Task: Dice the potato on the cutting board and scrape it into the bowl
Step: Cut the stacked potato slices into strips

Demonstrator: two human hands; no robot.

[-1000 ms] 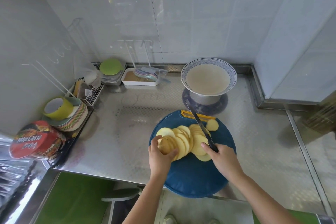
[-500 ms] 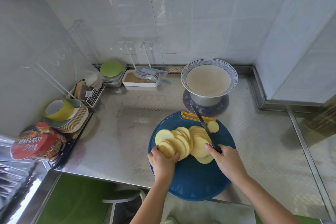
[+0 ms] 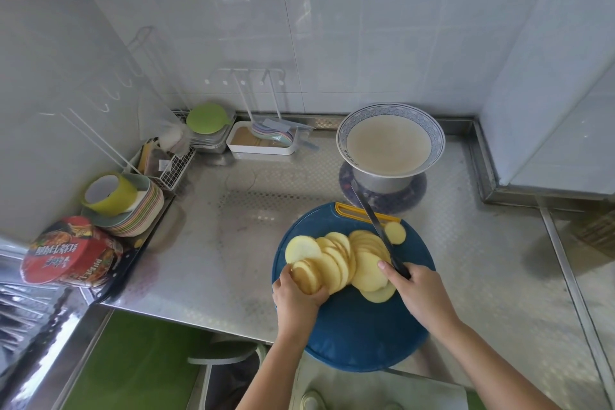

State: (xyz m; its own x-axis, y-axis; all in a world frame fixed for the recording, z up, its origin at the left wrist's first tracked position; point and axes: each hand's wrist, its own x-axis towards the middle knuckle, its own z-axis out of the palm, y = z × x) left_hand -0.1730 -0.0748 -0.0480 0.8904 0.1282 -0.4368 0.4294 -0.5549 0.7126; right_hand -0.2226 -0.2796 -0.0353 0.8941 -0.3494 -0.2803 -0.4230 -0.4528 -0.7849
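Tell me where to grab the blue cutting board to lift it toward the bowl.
Take the cutting board by its near rim, coming from the person's side. That edge seems to overhang the counter, so fingers can slip underneath. The yellow handle on the far edge is crossed by the knife, and potato slices crowd the middle.

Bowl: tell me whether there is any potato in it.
No, the bowl shows no potato inside; the potato slices all lie on the blue cutting board.
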